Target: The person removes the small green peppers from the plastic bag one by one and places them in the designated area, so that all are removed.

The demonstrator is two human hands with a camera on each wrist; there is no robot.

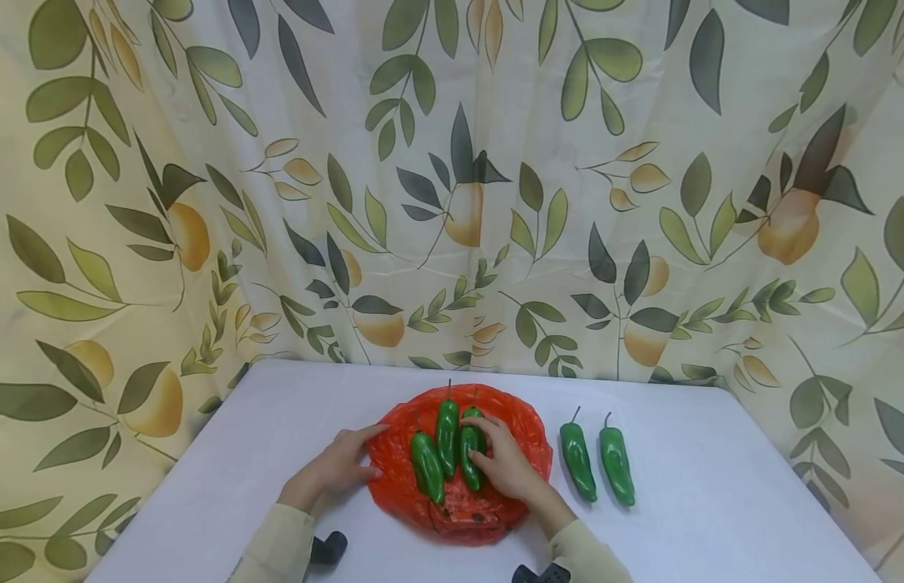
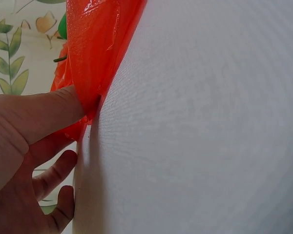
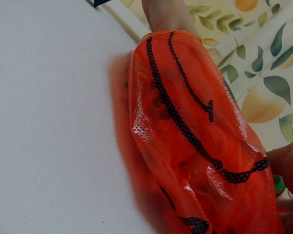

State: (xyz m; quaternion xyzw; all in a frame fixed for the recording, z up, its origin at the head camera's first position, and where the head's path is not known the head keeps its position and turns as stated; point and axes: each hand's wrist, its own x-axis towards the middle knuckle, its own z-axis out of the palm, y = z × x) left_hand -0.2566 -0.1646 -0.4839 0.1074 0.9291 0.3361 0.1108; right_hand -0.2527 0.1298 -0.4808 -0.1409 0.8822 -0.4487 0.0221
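the red plastic bag (image 1: 393, 498) lies at the lower centre of the frame on the white bench (image 1: 714, 502), and three green peppers lie on it. the left hand (image 1: 335, 468) pinches the bag's left edge, thumb on the near face, as the left wrist view shows. the right hand (image 1: 511, 465) grasps the rightmost pepper on the bag (image 1: 469, 465), fingertips near its upper part, thumb lower down. beside it lie the middle pepper (image 1: 447, 441) and the left pepper (image 1: 427, 467). two more, the inner loose pepper (image 1: 578, 459) and the outer loose pepper (image 1: 616, 465), lie side by side on the bench, right of centre.

to handle the pepper well, the person likely does best to keep the thumb and fingers on its firm body, sparing the thin stem. thin plastic probably slides and rucks easily, so a light, steady left pinch should serve better than a tug, which could roll the neighbouring peppers.
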